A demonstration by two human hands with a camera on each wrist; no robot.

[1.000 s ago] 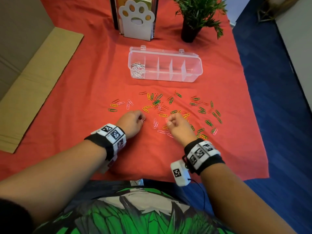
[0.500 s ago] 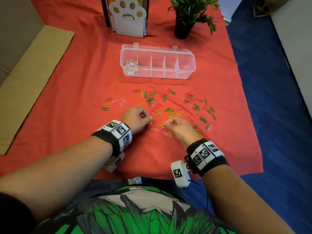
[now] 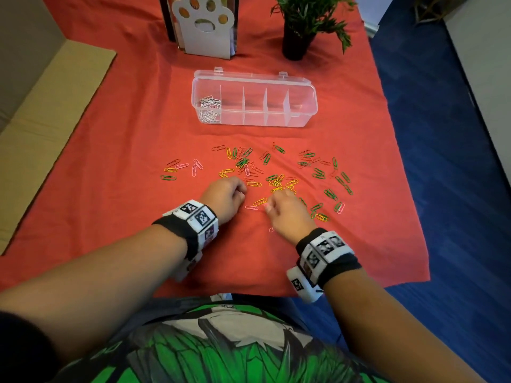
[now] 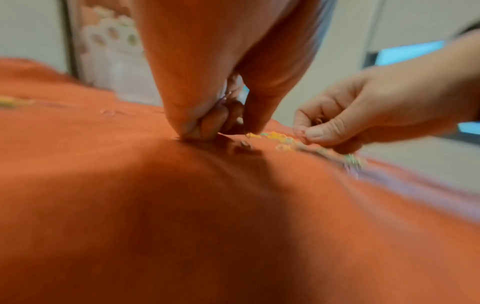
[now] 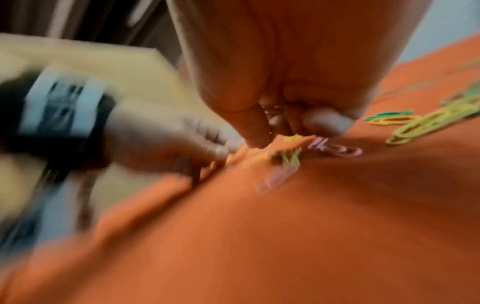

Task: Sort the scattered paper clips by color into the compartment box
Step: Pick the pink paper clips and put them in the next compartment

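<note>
Both curled fists on the head view; wrist views alone: left hand (image 4: 207, 115) and right hand (image 5: 280, 115) each pinching paper clips (image 5: 272, 110).

Your desk (image 3: 110, 139) is covered by an orange-red cloth (image 3: 143, 111). On the cloth, toward the far side, stands the clear compartment box (image 3: 301, 117), with white paper clips (image 3: 210, 107) in its leftmost compartment. Behind it stand a white paw-print holder (image 3: 206, 31) and a potted plant (image 3: 298, 42). Nearer you, the scattered paper clips (image 3: 265, 172) lie loose: green, yellow, pink and red, mixed together.
</note>
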